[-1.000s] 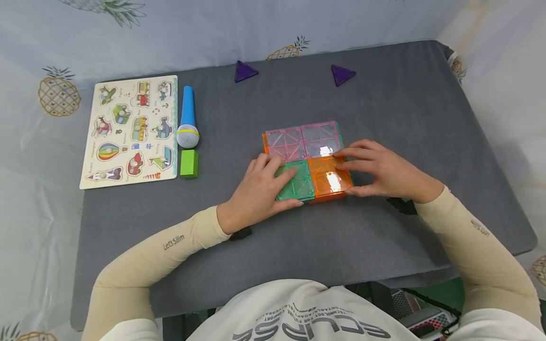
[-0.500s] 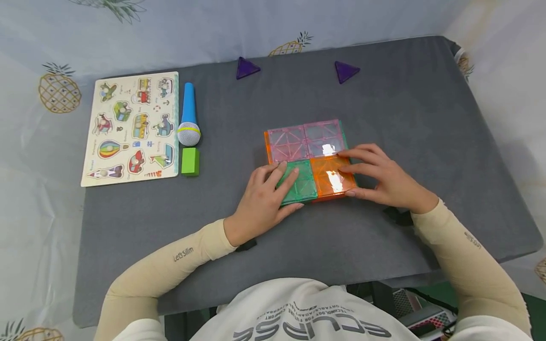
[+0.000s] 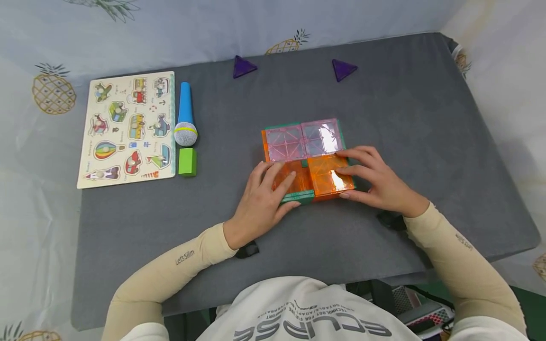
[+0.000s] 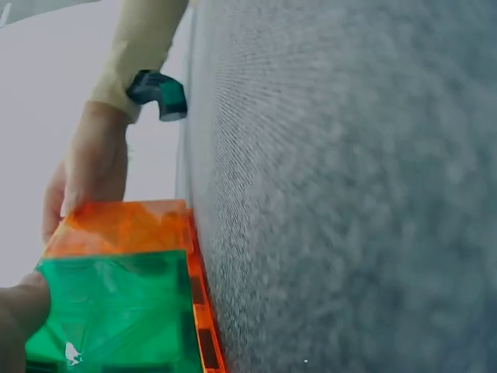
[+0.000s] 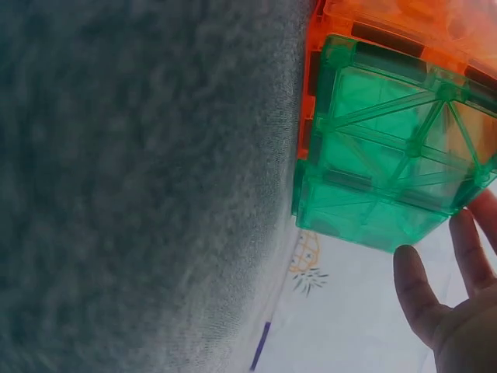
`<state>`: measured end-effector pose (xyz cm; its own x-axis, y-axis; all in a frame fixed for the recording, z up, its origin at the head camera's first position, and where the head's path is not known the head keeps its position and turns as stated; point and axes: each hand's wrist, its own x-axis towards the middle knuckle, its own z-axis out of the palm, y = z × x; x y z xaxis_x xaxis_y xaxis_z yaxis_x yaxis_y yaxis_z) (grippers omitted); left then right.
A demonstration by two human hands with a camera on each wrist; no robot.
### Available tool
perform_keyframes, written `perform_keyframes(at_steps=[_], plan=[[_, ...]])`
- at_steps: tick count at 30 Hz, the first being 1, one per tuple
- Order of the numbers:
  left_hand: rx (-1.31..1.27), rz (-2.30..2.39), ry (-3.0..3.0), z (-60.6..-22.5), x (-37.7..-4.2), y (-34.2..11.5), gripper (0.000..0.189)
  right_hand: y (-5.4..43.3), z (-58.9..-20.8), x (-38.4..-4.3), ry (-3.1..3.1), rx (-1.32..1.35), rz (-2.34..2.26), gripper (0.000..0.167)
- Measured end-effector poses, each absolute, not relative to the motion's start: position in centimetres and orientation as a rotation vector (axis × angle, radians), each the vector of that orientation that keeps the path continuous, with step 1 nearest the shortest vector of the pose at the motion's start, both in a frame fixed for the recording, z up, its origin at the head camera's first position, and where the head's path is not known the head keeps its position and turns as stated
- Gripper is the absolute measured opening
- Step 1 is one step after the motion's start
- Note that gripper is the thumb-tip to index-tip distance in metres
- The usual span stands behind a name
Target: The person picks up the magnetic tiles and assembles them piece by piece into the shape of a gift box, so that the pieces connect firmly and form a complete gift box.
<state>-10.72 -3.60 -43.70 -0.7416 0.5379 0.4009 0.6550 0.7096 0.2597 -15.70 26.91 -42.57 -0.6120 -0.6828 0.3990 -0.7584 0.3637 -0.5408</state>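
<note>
**Two hands brace a tile box whose top is uncovered at one near corner**

Head view: the box of clear coloured tiles (image 3: 305,152) sits on the grey desk (image 3: 149,213) in front of the person. Two pink tiles roof its far half and an orange tile (image 3: 324,175) its near right quarter. The right hand (image 3: 377,177) rests at that near right corner, fingers spread and fairly straight, tips on the orange tile and thumb at its front edge; it grips nothing separately and probably serves to stop the box sliding. The left hand (image 3: 260,203) lies across the near left quarter, fingers half bent and apart, thumb at the front. Whether it pinches a tile I cannot tell; its place suggests work at the uncovered corner. Two green edges (image 3: 298,195) run together there, and orange shows within; no loose contents are visible.

A puzzle board (image 3: 117,158), its pictured pieces in their places, a toy microphone (image 3: 185,113) and a green block (image 3: 187,162) line the left side, presumably to leave working room. Two purple triangles (image 3: 244,67) lie apart near the far edge.

Left wrist view: the left thumb touches the edge of an upright green tile (image 4: 116,311), with orange beyond, where the right thumb meets the box.

Right wrist view: green tiles (image 5: 388,140) form the box's right side, see-through enough to reveal struts but no clear contents. The right fingers spread around its upper corner.
</note>
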Motion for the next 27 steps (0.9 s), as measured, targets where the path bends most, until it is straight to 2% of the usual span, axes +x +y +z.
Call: perform_keyframes(at_steps=[6, 14, 17, 21, 27], plan=[[-1.026, -0.626, -2.619, -42.7, -10.5, -3.5, 0.037, 27.0, -42.2, -15.5, -2.505, 1.332, 1.036, 0.050], [-1.255, -0.505, -2.855, -39.2, -11.2, -2.3, 0.018, 27.2, -41.8, -15.6, -2.556, 1.318, 1.005, 0.052], [-1.345, -0.472, -2.944, -38.3, -11.6, -1.7, 0.003, 27.3, -41.7, -15.6, -2.593, 1.327, 0.988, 0.052], [-1.388, -0.459, -3.027, -37.5, -11.9, -1.2, 0.011, 27.4, -41.5, -15.5, -2.636, 1.333, 0.971, 0.051], [-1.300, -0.572, -3.089, -37.0, -11.9, -1.1, 0.013, 27.4, -41.5, -15.5, -2.658, 1.318, 0.969, 0.050]])
